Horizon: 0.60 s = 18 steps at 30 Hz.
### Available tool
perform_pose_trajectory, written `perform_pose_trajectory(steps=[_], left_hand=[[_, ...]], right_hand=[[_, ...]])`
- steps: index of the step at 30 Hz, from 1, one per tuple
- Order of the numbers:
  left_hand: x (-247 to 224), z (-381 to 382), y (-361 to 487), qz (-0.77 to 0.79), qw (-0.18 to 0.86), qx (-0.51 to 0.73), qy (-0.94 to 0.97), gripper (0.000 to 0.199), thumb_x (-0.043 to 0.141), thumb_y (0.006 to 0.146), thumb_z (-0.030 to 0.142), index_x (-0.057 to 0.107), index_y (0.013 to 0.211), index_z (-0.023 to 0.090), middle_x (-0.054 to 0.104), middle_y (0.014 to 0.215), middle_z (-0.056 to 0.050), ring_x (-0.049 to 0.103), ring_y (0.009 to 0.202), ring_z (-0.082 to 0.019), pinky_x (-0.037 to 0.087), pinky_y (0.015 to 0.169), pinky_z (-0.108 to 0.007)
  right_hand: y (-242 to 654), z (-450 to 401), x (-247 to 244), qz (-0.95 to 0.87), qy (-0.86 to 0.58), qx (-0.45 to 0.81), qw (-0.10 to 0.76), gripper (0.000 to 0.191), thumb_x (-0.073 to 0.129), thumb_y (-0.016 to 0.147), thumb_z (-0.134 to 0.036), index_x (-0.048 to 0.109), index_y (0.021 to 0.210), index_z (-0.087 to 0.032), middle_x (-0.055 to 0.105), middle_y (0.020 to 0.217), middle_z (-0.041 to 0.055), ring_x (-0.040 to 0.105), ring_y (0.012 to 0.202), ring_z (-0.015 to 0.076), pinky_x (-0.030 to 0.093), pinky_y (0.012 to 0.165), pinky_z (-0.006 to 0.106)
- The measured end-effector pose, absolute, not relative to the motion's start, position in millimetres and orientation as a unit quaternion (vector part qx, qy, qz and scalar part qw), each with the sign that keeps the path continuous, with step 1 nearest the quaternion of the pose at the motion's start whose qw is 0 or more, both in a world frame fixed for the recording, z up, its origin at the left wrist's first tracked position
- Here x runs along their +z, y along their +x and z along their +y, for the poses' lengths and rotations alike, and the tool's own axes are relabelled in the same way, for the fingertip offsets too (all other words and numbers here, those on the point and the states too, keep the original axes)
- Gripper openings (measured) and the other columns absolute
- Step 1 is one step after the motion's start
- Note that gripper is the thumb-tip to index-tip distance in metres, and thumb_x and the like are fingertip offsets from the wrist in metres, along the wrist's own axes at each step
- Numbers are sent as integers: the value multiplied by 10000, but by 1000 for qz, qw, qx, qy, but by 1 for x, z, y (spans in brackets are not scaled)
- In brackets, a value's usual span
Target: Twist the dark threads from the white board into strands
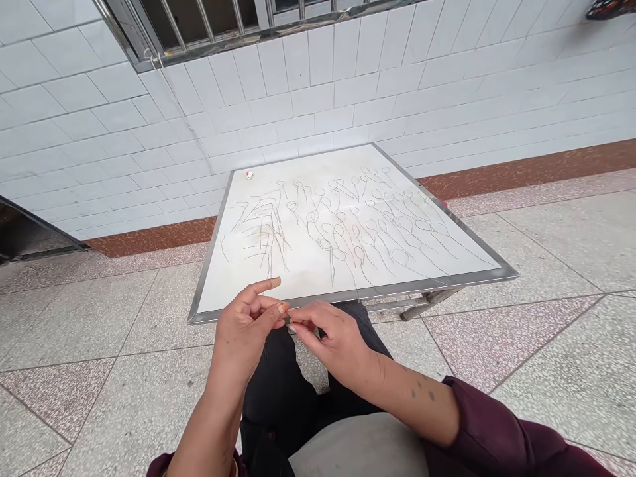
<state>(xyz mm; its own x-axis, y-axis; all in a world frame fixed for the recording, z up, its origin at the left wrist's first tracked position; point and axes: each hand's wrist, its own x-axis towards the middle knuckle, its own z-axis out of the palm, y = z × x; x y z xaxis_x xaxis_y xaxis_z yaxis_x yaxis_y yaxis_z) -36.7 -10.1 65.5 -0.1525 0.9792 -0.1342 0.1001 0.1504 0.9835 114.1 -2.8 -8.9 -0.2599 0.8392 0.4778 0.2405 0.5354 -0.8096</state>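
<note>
Head camera view, looking down on a person who sits before a low, white-topped desk (309, 278) with a grey metal rim. Both bare hands meet just in front of the near rim, above the lap. The left hand (248, 315) has its thumb drawn in close to its fingertips, while the index finger points outward. The right hand (332, 334) comes in from the other side, its thumb and index finger brought close together beside the left fingertips. The spot where the fingers meet is too small and crowded to tell whether they grip anything.

Thin, dark looped wires (339, 228) lie scattered across the middle and right of the desk, each a ring with a long tail; some overlap, and a few tails reach the near rim. On the left lie bent wires (271, 225) with no rings, several crossing one another. Near the far left corner sits a small white-and-red object (249, 175). Beyond the desk stands a white tiled wall (318, 86) with a barred window (201, 20). Dark trousers (278, 377) show below the hands, over a speckled stone floor (159, 318).
</note>
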Motion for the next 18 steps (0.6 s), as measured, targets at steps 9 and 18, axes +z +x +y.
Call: perform_pose_trajectory(steps=[9, 18], left_hand=[[61, -11, -35, 601, 458, 497, 427, 412, 789, 669, 303, 699, 1048, 171, 711, 670, 8, 662, 667, -157, 542, 719, -307], [64, -4, -45, 598, 458, 489, 441, 371, 772, 678, 256, 709, 1035, 176, 683, 654, 21, 627, 655, -138, 504, 670, -263]], right_hand=[[113, -2, -14, -762, -339, 261, 486, 213, 509, 943, -176, 712, 957, -240, 743, 889, 59, 675, 832, 200, 547, 750, 339], [111, 0, -14, -563, -346, 624, 418, 122, 679, 815, -301, 672, 892, -207, 697, 829, 3, 645, 745, 137, 515, 696, 277]])
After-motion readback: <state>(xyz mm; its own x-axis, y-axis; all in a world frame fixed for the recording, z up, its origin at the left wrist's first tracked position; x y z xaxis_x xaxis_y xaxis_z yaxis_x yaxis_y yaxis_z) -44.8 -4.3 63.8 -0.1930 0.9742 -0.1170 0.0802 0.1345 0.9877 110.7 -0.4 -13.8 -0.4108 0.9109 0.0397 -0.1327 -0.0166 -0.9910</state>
